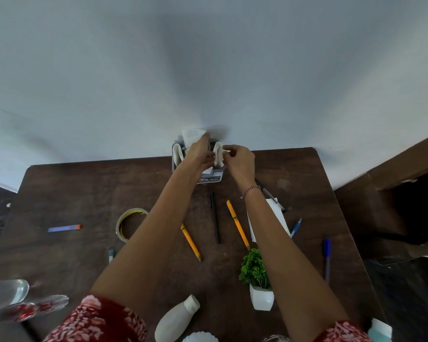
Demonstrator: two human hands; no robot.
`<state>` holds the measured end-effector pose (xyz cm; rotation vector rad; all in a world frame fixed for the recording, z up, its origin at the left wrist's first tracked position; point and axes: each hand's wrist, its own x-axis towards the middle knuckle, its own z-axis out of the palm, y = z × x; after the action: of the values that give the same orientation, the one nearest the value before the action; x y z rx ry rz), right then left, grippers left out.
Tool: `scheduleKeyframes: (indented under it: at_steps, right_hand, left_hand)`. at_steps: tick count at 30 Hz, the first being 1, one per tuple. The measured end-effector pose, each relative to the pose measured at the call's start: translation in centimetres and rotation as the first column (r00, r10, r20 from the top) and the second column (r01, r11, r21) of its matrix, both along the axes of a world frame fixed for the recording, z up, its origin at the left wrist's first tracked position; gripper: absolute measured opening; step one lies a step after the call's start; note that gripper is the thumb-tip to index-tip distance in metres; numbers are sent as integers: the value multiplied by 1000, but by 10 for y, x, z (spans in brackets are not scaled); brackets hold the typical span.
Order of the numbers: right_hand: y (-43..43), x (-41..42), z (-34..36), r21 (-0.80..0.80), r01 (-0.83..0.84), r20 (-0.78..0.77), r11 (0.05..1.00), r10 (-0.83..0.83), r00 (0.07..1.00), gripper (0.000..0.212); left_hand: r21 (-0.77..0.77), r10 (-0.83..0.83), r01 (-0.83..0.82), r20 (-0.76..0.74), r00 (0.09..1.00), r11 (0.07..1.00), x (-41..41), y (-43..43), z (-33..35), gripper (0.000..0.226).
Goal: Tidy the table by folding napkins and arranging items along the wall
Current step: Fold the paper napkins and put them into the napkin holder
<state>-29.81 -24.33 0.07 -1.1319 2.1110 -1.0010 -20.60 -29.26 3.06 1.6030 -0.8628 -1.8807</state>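
A grey holder [214, 177] stands at the table's far edge against the wall, with white rolled napkins [177, 151] in it. My left hand [198, 150] reaches into the holder and pinches a white napkin [192, 135] that sticks up above it. My right hand [239, 161] is beside it, fingers closed on another white napkin [218, 153] at the holder's right side. A flat white napkin [277, 213] lies on the table under my right forearm.
On the dark wooden table [84, 193] lie two yellow pens [237, 224], a black pen [215, 217], blue pens [327, 255], a tape roll [124, 223], a small potted plant [256, 275], a white bottle [176, 319] and glassware [5, 292] at the near left.
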Motion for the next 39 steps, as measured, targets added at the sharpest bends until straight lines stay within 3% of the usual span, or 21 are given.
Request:
scheduleKeyframes:
  at_steps: [4,7,13,18,28,39]
  right_hand:
    - [23,-10,-1,-33,81,56,996,-79,995,26]
    - [50,-24,-6,8,120,12,993,-120,993,25]
    - [116,-53,-25,153,194,-116,969,-177,977,28]
    - [153,-70,-47,272,172,-210,947,-116,971,29]
    - [158,-72,-63,347,65,-310,935,49,950,25]
    - [145,-62,-78,385,126,-325,914,7,946,44]
  left_hand:
    - [-239,11,26,153,988,971,-6,18,-4,25]
    - [-292,24,13,123,992,956,-16,51,-8,20]
    - [-90,-149,163,145,978,983,-40,113,-42,17]
    - [118,-240,231,69,968,966,-55,141,-54,41]
    - [154,-335,315,130,933,937,-66,146,-61,50]
    - [218,-277,248,113,954,944,-62,141,-72,54]
